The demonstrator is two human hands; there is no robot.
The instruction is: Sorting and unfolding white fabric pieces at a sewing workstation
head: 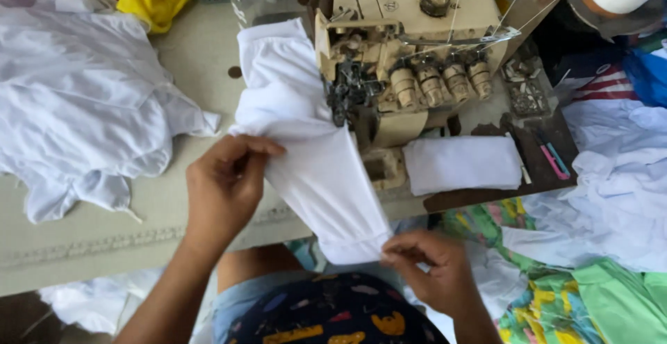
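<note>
A white fabric piece [313, 163] is held stretched between both hands in front of a beige overlock sewing machine [403, 45] on the table [90, 240]. Its upper part is draped by the presser foot area [347, 94], and its lower end hangs past the table edge. The left hand [226, 184] is closed on the left fold of the cloth, fingers curled over the edge; the right hand [427, 264] is pinched on the bottom corner. To do this step well, the two layers would best be kept flush and lightly taut (not stretched, since knit cloth distorts easily), with the edge fed straight toward the foot and fingers kept clear of the needle area. A heap of white garments [76, 101] lies to the left, and a folded white piece [462, 163] rests beside the machine.
</note>
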